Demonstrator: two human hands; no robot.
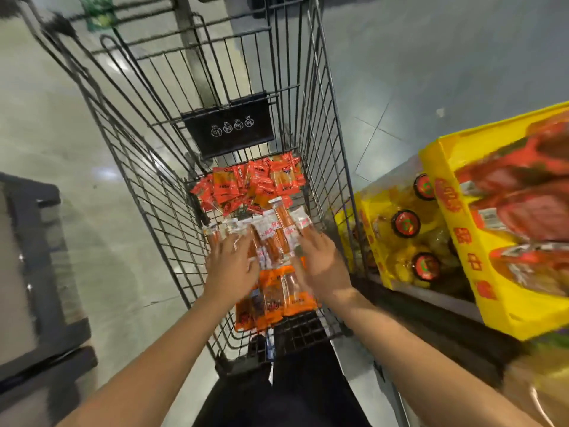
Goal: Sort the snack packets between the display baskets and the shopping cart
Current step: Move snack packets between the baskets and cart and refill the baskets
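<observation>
Looking down from my head camera, I have both arms stretched into a wire shopping cart point(147, 155). My left hand point(231, 266) and my right hand point(320, 263) lie spread, fingers fairly straight, on a fan of long sausage packets point(271, 238) with white ends; I count roughly seven or eight of them, though blur keeps me from an exact number. I cannot tell whether either hand truly grips a packet or only presses on it.

Farther along the cart floor sits a heap of small red-orange snack packets point(252, 183), too many and too jumbled to count. Nearer me, partly under my hands, lie about three or four larger orange packets point(274, 297). A black plastic flap point(231, 126) with four white icons hangs on the cart's far wire panel.

To my right stand two yellow display boxes: the near, large yellow box point(498, 306) holds red-wrapped goods, and the smaller yellow box point(372, 238) beyond it shows three round black-and-red lids point(405, 224).

The floor point(55, 124) is glossy grey tile. A dark pallet-like stand point(40, 272) sits at my left.
</observation>
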